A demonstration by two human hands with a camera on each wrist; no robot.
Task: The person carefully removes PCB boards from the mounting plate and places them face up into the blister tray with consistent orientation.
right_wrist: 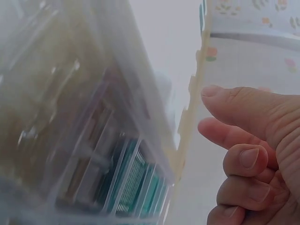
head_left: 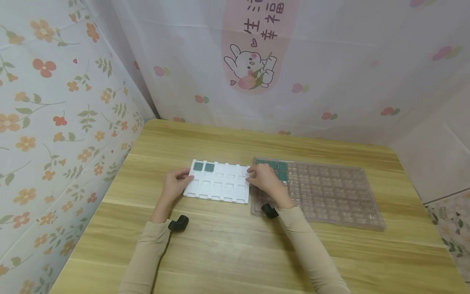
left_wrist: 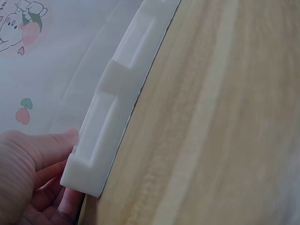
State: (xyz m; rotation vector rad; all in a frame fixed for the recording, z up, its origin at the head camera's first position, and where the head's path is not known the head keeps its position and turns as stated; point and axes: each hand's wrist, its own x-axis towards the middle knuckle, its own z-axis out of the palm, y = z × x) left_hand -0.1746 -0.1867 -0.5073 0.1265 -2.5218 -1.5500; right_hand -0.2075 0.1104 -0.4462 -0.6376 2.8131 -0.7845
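A white compartment tray lies on the table with two green square pieces, one in its far left pocket and the other beside it. My left hand grips the tray's left end. In the left wrist view the left thumb meets the tray's edge, while the other fingers curl behind its corner. My right hand is at the tray's right end, fingertips right at the edge. The right wrist view shows its thumb and forefinger apart with nothing between them, the other fingers loosely curled.
To the right is a clear plastic tray of many pockets, several green square pieces in its far left corner, partly behind my right hand. Black wrist pieces sit at both cuffs. Patterned cloths hang behind and left of the wooden table.
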